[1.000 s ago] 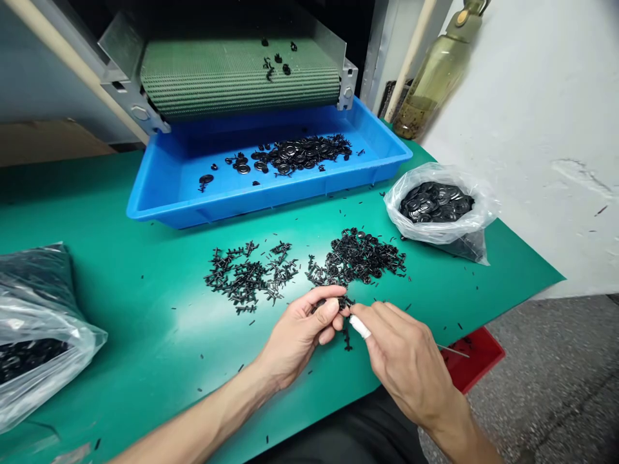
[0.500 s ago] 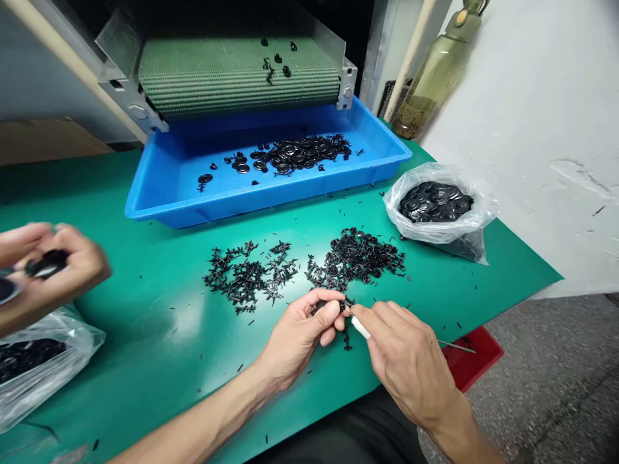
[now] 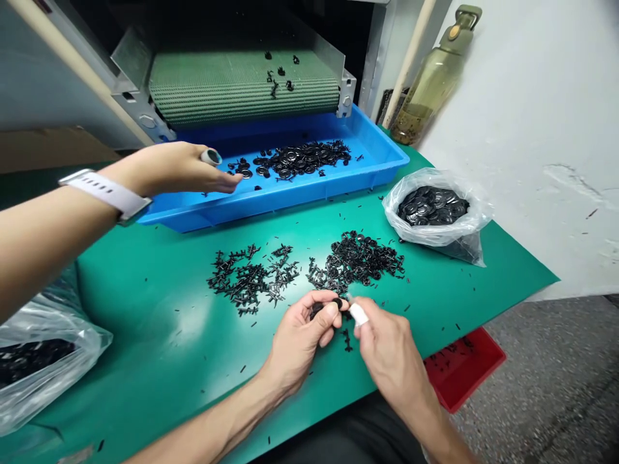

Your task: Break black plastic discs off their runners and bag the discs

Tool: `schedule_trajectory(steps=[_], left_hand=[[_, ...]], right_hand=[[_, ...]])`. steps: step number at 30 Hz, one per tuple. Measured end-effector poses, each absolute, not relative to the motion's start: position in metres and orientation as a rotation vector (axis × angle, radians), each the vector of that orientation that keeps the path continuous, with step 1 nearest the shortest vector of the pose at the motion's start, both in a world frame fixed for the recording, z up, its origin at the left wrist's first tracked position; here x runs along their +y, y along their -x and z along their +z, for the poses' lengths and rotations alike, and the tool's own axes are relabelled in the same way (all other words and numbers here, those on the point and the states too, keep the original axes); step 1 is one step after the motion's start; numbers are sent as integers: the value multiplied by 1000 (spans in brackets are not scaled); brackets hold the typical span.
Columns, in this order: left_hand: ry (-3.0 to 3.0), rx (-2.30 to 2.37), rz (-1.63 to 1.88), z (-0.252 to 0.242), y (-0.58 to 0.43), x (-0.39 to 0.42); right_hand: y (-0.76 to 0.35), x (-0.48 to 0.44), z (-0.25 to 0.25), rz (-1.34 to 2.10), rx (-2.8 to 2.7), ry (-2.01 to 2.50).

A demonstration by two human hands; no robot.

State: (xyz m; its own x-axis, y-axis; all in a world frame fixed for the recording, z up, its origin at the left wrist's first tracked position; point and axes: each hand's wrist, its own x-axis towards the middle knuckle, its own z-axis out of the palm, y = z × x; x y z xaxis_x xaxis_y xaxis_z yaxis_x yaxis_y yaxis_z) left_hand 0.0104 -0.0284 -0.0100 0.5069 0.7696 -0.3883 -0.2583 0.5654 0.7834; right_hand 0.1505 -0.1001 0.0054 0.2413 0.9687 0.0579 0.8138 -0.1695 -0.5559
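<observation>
We are working at a green counter (image 3: 145, 361) with one blue tray (image 3: 309, 193), two plastic bags (image 3: 435, 212), and two heaps of black plastic parts (image 3: 355, 261); a co-worker's hand (image 3: 176, 169) is reaching over the tray. Our left hand (image 3: 297, 341) is pinching a small black part (image 3: 325, 308) in its fingers, just above the counter, while our right hand (image 3: 387, 354) is pressing its fingers together beside it.

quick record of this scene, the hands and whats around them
left hand: pinches a small black plastic piece
right hand: white-taped fingertip just beside that piece
things: loose black plastic runners and tangled black plastic rings on a green work mat
rest: blue plastic tray holding black rings, green woven conveyor belt, clear plastic bag of black rings
co-worker: hand over the tray, white watch band
</observation>
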Motion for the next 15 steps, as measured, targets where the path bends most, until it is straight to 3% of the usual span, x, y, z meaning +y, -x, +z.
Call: schedule_trajectory(steps=[9,15], left_hand=[[-576,719,716,-5,-12,-23],[-518,668,707,-13,-10,-24]], right_hand=[[-177,-110,2,373,-1853,2027],[-178,-104,-17,148,-1963,1876]])
